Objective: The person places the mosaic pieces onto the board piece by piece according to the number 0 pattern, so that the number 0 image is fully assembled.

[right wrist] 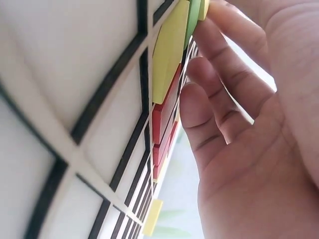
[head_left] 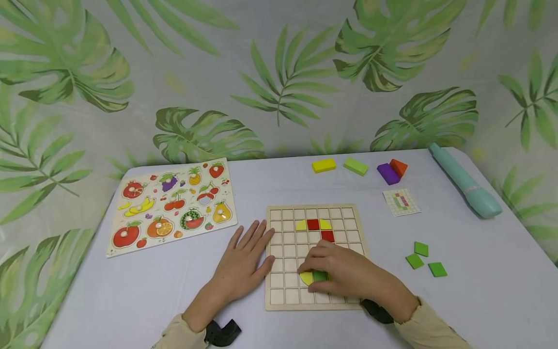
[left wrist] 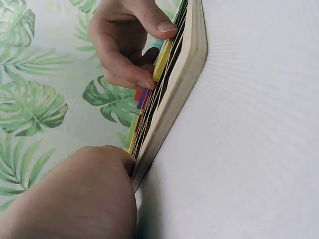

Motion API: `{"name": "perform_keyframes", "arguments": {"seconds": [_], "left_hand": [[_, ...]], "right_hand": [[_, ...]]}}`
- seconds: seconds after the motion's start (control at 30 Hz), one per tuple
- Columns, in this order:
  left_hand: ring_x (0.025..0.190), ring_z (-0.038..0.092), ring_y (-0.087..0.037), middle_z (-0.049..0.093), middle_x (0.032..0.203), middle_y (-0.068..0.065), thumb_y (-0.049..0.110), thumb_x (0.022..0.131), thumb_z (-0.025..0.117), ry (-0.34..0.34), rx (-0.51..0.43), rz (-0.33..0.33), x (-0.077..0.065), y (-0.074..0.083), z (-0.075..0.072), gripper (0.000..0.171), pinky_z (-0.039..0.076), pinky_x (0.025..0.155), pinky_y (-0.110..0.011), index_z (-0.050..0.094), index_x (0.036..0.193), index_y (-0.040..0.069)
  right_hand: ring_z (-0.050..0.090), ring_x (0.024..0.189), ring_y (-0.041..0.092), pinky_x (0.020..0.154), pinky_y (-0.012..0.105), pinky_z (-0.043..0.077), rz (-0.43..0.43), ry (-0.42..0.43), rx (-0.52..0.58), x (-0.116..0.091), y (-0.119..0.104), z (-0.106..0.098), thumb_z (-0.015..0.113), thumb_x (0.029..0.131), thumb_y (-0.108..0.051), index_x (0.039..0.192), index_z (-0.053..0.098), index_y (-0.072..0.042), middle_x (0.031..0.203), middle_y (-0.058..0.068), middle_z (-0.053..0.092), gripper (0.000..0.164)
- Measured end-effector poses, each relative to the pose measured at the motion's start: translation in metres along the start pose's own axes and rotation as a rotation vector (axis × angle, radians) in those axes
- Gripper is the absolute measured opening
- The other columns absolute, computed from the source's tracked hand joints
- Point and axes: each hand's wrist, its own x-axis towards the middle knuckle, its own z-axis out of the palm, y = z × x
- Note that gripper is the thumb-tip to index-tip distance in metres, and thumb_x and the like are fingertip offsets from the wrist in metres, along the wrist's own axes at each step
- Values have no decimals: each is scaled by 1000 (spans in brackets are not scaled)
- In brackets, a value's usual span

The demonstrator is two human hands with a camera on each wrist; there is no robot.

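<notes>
A square wooden grid board (head_left: 276, 296) lies in front of me. Near its top are red square tiles (head_left: 313, 224) and yellow rounded tiles (head_left: 302, 225). My left hand (head_left: 242, 264) lies flat at the board's left edge, fingers straight and fingertips on the rim. Over the lower middle of the grid, my right hand (head_left: 344, 271) pinches a yellow rounded tile (head_left: 306, 278) between thumb and index finger, at the left side of a green square tile (head_left: 320, 276). That yellow tile (left wrist: 162, 65) also shows between the fingertips in the left wrist view. The right hand covers part of the grid.
Loose green tiles (head_left: 421, 248) lie right of the board, below a small pattern card (head_left: 402, 202). Behind are yellow (head_left: 324, 166), light green (head_left: 355, 166), purple (head_left: 388, 174) and orange (head_left: 398, 168) blocks. A fruit puzzle board (head_left: 209, 226) is at left, a long teal umbrella-like object (head_left: 464, 182) at right.
</notes>
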Motion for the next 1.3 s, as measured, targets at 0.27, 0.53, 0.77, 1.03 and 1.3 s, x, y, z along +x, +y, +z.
{"name": "perform_keyframes", "arguments": {"seconds": [0.27, 0.53, 0.77, 1.03, 1.3], "left_hand": [[159, 21, -26, 28, 169, -8, 43, 107, 47, 0, 1, 0, 0, 0, 0, 62, 12, 129, -52, 38, 161, 14], [159, 21, -27, 28, 169, -8, 42, 106, 48, -2, -3, -3, 0, 0, -1, 62, 12, 129, -52, 38, 161, 14], [159, 21, -27, 28, 169, -9, 42, 106, 48, -6, -8, -9, 0, 2, -4, 62, 12, 129, -52, 38, 160, 13], [158, 22, -28, 29, 169, -10, 42, 107, 47, -3, -5, 0, 0, 3, -4, 62, 13, 128, -53, 38, 160, 13], [158, 22, -28, 29, 169, -10, 42, 107, 48, 0, -4, 0, 0, 2, -2, 62, 14, 128, -53, 39, 160, 12]], "right_hand": [[57, 111, 7, 103, 37, 54, -1, 3, -4, -1, 2, 0, 80, 90, -40, 122, 74, -32, 115, -17, 67, 34], [58, 111, 6, 98, 33, 56, -8, 29, -13, -5, 1, -5, 80, 91, -37, 122, 75, -28, 117, -17, 68, 33], [57, 112, 7, 95, 33, 56, 43, 80, -29, -22, 10, -22, 81, 90, -34, 120, 75, -28, 118, -18, 67, 32], [57, 112, 6, 93, 36, 58, 155, 171, -48, -55, 37, -41, 86, 86, -30, 120, 76, -28, 117, -21, 68, 36], [60, 106, 7, 86, 32, 58, 225, 306, -112, -91, 65, -51, 90, 79, -18, 115, 77, -26, 112, -17, 71, 40]]}}
